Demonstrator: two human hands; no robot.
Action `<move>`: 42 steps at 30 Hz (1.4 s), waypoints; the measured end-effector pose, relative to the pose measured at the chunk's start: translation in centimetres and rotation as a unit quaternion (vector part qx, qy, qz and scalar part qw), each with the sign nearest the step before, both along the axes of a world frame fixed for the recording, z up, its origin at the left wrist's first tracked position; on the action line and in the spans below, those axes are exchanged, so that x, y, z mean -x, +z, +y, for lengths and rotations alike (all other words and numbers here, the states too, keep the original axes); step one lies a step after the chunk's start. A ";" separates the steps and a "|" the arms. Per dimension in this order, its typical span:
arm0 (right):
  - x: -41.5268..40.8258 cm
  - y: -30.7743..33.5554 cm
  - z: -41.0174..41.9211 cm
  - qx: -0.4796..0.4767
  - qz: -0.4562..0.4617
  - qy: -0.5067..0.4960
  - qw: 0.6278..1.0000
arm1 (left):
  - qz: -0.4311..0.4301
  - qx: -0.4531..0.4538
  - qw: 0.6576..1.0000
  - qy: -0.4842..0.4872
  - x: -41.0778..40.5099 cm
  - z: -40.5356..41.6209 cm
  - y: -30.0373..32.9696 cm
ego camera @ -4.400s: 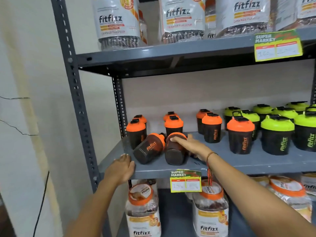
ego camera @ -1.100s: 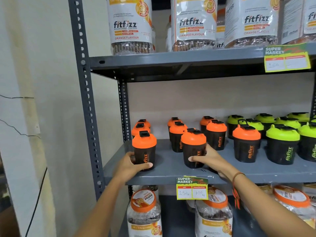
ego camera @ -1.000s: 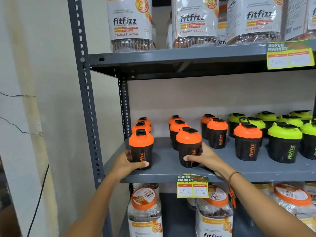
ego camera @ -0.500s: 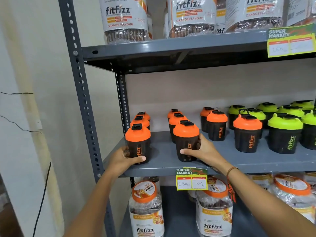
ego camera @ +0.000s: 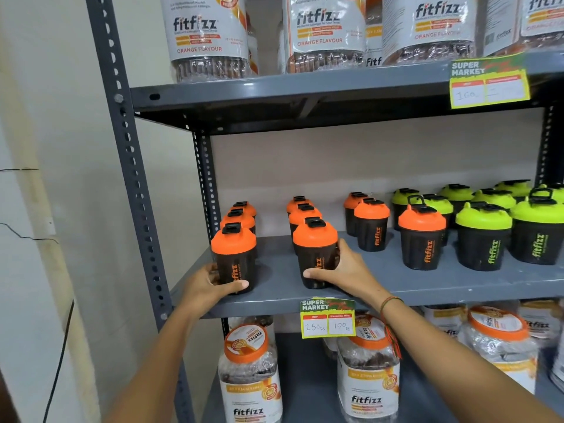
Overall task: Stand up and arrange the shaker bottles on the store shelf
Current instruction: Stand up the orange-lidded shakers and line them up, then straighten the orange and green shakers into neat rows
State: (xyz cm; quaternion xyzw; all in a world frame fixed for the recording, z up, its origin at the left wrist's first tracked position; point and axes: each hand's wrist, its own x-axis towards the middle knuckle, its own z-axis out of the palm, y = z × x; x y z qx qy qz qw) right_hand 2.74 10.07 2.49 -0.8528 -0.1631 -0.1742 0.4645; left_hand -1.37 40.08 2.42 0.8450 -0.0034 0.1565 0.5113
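Two orange-lidded shaker bottles stand upright at the near edge of the middle shelf (ego camera: 274,296). The left hand (ego camera: 210,285) grasps the left bottle (ego camera: 235,257), the right hand (ego camera: 345,274) the right bottle (ego camera: 316,251). Likely lining up rows; next, nudge each straight, then let go

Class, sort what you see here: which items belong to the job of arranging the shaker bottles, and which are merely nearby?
Part of the job:
left hand
right hand
orange-lidded shakers
green-lidded shakers
middle shelf

Merely nearby:
Fitfizz jars above
Fitfizz jars below
price tags
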 end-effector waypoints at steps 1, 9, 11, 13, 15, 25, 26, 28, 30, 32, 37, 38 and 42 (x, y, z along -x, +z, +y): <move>0.0 0.0 0.1 0.000 0.001 0.000 1.000 | 0.000 -0.001 1.000 0.001 -0.1 0.0 0.0; 0.3 0.1 -0.4 -0.004 0.022 0.018 1.000 | -0.013 0.012 1.000 0.001 0.6 -0.6 -1.0; 0.2 0.0 -1.0 -0.044 0.022 0.032 0.998 | -0.056 0.070 0.994 0.070 1.8 -1.9 -1.5; 0.5 -0.1 -1.6 -0.094 0.013 0.024 0.995 | -0.137 0.127 0.966 0.180 3.5 -4.0 -2.0; 1.2 -0.3 -2.6 -0.135 -0.030 0.000 0.990 | -0.243 0.156 0.926 0.243 5.4 -7.2 -2.2; 3.2 0.2 -18.0 -0.043 -0.337 -0.271 0.901 | -0.250 -0.093 0.960 -0.080 2.4 -28.7 -1.5; 3.1 0.2 -20.0 -0.035 -0.327 -0.290 0.899 | -0.205 -0.109 0.968 -0.090 1.1 -30.4 -1.3; 2.7 0.2 -23.3 -0.046 -0.275 -0.310 0.909 | -0.112 -0.107 0.983 -0.102 -1.9 -33.0 -0.8; 1.8 -0.1 -26.2 -0.077 -0.191 -0.291 0.934 | -0.025 -0.042 0.991 -0.128 -4.5 -34.7 -0.3; 0.9 -0.3 -28.5 -0.125 -0.082 -0.238 0.960 | 0.024 0.014 0.988 -0.149 -6.6 -35.8 0.0; -0.8 0.3 -31.2 -0.097 0.060 -0.131 0.985 | 0.063 0.055 0.984 -0.156 -9.5 -37.0 -0.2; -1.0 0.5 -31.4 -0.074 0.065 -0.116 0.988 | 0.061 0.055 0.984 -0.156 -9.4 -37.1 -0.2; -1.7 0.5 -32.2 -0.034 0.056 -0.080 0.995 | 0.048 0.059 0.985 -0.152 -8.7 -37.4 0.0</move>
